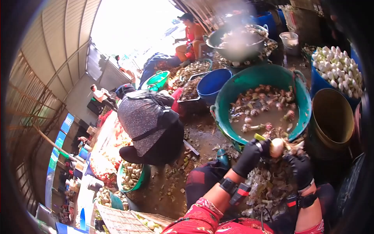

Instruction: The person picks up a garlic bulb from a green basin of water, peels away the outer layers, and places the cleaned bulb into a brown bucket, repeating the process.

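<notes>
My left hand [253,156], in a black glove, is closed around the stem of a pale garlic bulb [277,148]; a cut green end pokes out above the fingers. My right hand [300,169], gloved too, is curled at the bulb's other side, by loose dry skin [295,146] that it seems to pinch; its fingertips are partly hidden. Just beyond both hands stands a large green tub [257,74] holding muddy water and unpeeled garlic bulbs [263,103]. Beneath them lies a heap of papery peelings [269,187].
At right, a blue container [320,82] is heaped with white peeled garlic [337,70], beside a brown bucket [333,117]. A blue tub [214,84] stands past the green one. A person [150,124] bends over at left, near a green basket of bulbs [132,175]. Wet, littered floor [171,183] lies between.
</notes>
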Demonstrator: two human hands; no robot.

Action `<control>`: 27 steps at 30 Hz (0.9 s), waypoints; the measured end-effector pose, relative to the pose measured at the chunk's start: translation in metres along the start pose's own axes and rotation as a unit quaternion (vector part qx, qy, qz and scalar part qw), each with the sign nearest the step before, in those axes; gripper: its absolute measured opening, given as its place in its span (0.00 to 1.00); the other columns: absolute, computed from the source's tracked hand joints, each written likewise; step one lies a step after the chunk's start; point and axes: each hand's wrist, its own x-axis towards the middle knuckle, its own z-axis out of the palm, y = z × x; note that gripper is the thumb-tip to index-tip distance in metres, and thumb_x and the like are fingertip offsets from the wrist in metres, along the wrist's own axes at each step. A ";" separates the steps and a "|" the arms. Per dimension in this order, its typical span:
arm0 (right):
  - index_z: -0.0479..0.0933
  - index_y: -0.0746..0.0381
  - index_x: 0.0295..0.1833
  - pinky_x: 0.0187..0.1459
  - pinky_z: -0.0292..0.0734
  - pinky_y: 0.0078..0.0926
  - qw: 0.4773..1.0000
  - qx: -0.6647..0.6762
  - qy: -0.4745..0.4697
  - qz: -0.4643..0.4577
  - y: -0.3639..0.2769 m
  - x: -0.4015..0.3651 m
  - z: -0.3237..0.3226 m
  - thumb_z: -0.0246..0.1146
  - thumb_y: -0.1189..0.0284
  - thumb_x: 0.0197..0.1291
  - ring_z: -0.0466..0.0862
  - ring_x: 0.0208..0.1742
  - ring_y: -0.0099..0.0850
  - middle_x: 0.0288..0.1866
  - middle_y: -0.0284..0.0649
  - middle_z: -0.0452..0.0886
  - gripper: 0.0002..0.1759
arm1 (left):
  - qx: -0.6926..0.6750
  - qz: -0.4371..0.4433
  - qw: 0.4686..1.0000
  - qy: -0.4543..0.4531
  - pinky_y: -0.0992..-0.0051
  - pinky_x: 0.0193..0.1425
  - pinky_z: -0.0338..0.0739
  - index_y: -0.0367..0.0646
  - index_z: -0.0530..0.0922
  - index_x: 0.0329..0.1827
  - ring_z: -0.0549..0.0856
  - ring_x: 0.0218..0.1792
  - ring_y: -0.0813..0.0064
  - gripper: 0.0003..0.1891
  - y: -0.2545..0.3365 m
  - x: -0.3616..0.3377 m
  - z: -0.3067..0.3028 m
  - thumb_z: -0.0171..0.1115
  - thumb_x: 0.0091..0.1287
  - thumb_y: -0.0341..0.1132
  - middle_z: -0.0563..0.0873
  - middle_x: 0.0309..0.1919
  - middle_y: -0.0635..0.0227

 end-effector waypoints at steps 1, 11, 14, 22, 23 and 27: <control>0.79 0.67 0.42 0.40 0.74 0.24 0.989 -0.058 -0.090 0.100 0.004 -0.010 -0.015 0.57 0.70 0.62 0.78 0.36 0.23 0.32 0.33 0.80 0.11 | 0.035 -0.081 0.996 0.003 0.80 0.33 0.72 0.36 0.78 0.41 0.76 0.30 0.84 0.12 0.024 0.005 -0.002 0.55 0.69 0.38 0.79 0.29 0.74; 0.79 0.65 0.43 0.41 0.76 0.28 0.980 -0.183 -0.028 0.071 0.013 0.001 -0.015 0.64 0.62 0.55 0.82 0.33 0.35 0.34 0.45 0.83 0.17 | 0.137 0.005 0.990 -0.031 0.72 0.50 0.78 0.35 0.79 0.46 0.82 0.47 0.68 0.12 0.051 0.004 0.008 0.56 0.61 0.17 0.82 0.49 0.56; 0.78 0.64 0.48 0.43 0.75 0.20 0.993 0.095 0.026 -0.068 0.019 0.005 -0.011 0.62 0.78 0.56 0.80 0.38 0.22 0.38 0.33 0.82 0.13 | 0.133 -0.022 0.990 -0.048 0.72 0.49 0.78 0.35 0.80 0.44 0.83 0.46 0.65 0.12 0.060 0.003 0.015 0.57 0.58 0.16 0.82 0.48 0.56; 0.80 0.63 0.40 0.43 0.73 0.22 0.994 0.063 0.023 -0.086 0.012 0.004 -0.017 0.66 0.78 0.49 0.77 0.39 0.20 0.35 0.33 0.79 0.10 | 0.068 -0.154 0.984 -0.066 0.77 0.48 0.75 0.37 0.77 0.50 0.81 0.41 0.77 0.15 0.070 0.003 0.033 0.61 0.59 0.25 0.84 0.43 0.66; 0.80 0.63 0.40 0.43 0.73 0.22 0.994 0.062 0.025 -0.084 0.012 0.005 -0.021 0.66 0.78 0.49 0.77 0.39 0.20 0.35 0.33 0.79 0.10 | 0.067 -0.156 0.983 -0.066 0.77 0.48 0.75 0.37 0.77 0.50 0.81 0.41 0.77 0.15 0.073 0.003 0.035 0.61 0.59 0.25 0.84 0.43 0.66; 0.77 0.62 0.30 0.34 0.69 0.32 0.978 -0.154 -0.029 -0.141 0.001 0.001 -0.026 0.64 0.73 0.45 0.76 0.29 0.31 0.26 0.43 0.75 0.06 | 0.189 -0.099 0.969 -0.126 0.76 0.48 0.76 0.37 0.77 0.50 0.81 0.41 0.78 0.14 0.068 0.002 0.030 0.61 0.60 0.26 0.84 0.42 0.67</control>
